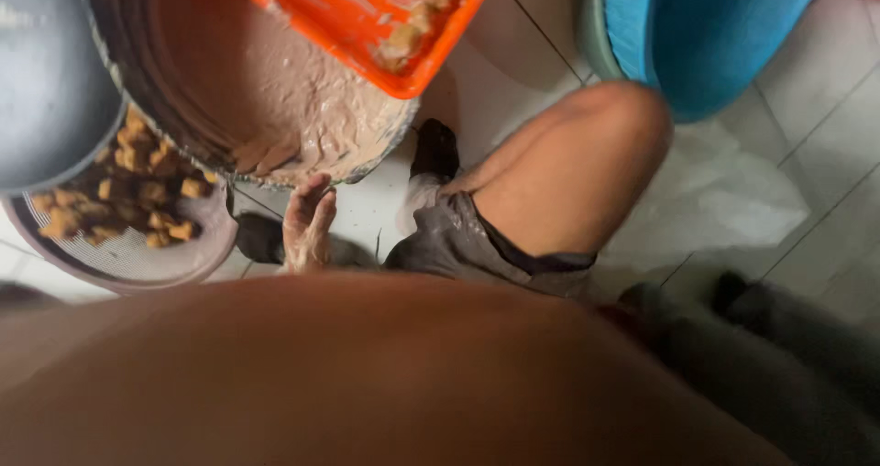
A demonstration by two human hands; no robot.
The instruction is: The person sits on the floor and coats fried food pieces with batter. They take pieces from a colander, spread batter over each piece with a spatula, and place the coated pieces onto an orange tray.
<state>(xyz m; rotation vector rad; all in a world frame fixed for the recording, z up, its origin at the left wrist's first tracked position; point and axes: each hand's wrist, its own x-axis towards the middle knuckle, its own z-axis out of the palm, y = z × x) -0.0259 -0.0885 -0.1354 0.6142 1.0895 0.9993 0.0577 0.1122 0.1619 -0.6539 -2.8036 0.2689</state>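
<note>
A batter-smeared hand (307, 223) hangs with fingers (312, 196) loosely spread, holding nothing, near the round pan (183, 72) of smooth brown batter.

The big round metal basin (247, 81) sits on the tiled floor at about eleven o'clock, its inside smeared all over with thick pale-brown batter pooled toward the near rim. Over its far edge, near twelve o'clock, an orange plastic tray (367, 17) hangs tilted, streaked with the same batter and carrying a few coated lumps. Just below the basin's near rim, a batter-coated hand (307, 228) is held with fingers spread.
</note>
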